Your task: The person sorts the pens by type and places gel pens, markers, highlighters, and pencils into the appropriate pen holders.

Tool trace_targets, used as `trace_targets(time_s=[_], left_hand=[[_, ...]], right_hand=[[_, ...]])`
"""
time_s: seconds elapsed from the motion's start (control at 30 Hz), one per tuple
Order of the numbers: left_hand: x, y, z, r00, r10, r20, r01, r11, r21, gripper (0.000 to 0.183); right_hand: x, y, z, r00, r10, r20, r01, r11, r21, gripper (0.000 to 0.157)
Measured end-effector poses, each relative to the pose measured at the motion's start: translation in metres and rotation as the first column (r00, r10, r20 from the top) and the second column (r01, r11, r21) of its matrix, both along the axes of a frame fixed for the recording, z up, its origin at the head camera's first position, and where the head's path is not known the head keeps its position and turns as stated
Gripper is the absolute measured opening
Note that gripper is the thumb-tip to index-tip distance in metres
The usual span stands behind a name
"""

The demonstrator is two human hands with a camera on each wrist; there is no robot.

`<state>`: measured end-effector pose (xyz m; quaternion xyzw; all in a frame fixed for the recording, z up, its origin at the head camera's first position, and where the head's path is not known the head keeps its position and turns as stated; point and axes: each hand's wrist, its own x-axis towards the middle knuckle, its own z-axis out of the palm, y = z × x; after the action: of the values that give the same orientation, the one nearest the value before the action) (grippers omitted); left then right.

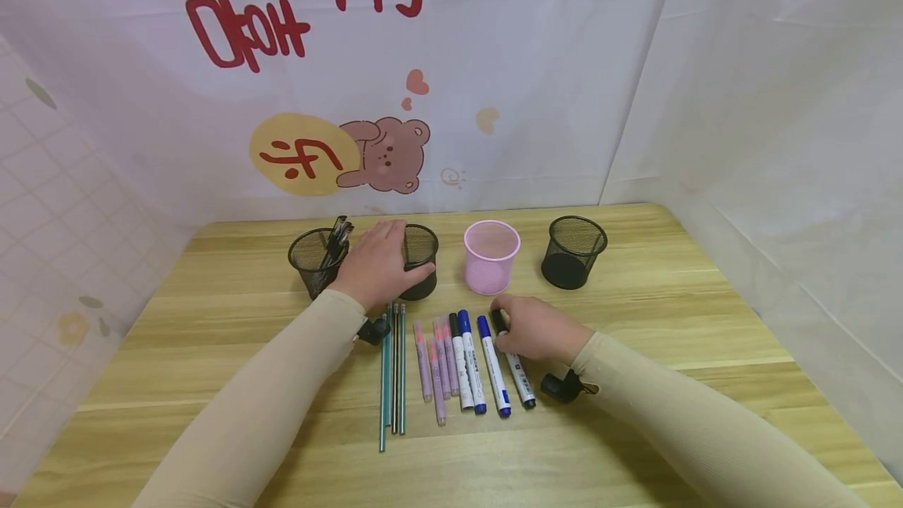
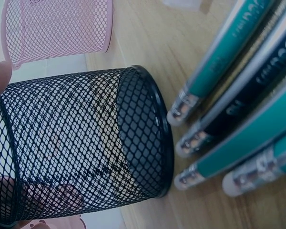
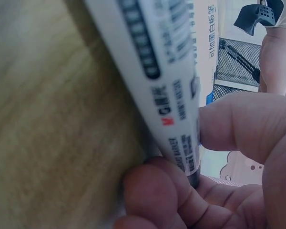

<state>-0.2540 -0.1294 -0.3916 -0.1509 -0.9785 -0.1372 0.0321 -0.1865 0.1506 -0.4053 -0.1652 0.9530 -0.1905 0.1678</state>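
Observation:
My left hand (image 1: 377,261) grips a black mesh pen cup (image 1: 422,245) by its upper part, thumb on one side and fingers on the other. In the left wrist view, several teal and black pencils (image 2: 257,76) lie with their eraser ends right at the cup's base. My right hand (image 1: 539,328) pinches a white whiteboard marker (image 1: 520,382) near its black cap, thumb against fingers. In the right wrist view, the marker's printed barrel (image 3: 155,71) slants close over the wood. Beside it lies a blue-capped marker (image 1: 495,371).
Left of the held cup stands another black mesh cup (image 1: 307,251) with black pens. A pink mesh cup (image 1: 488,273) and a third black cup (image 1: 573,253) stand to the right. Several purple pens (image 1: 435,382) and more markers (image 1: 471,371) lie mid-table. A white curtain (image 1: 550,85) backs the table.

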Motion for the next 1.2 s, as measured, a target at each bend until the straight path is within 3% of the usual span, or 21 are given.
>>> trace_targets(time_s=[0.63,1.2], left_hand=[[0.0005,0.0004,-0.0011,1.000,0.011,0.000,-0.011,1.000,0.024,0.100],[0.0003,0.0005,-0.0018,1.000,0.015,-0.015,-0.014,0.999,0.035,0.099]], right_hand=[[-0.0003,-0.0029,0.0008,1.000,-0.018,0.008,0.018,1.000,0.001,0.055],[0.0010,-0.0032,0.0026,0.999,-0.035,-0.010,0.034,0.997,-0.070,0.053]])
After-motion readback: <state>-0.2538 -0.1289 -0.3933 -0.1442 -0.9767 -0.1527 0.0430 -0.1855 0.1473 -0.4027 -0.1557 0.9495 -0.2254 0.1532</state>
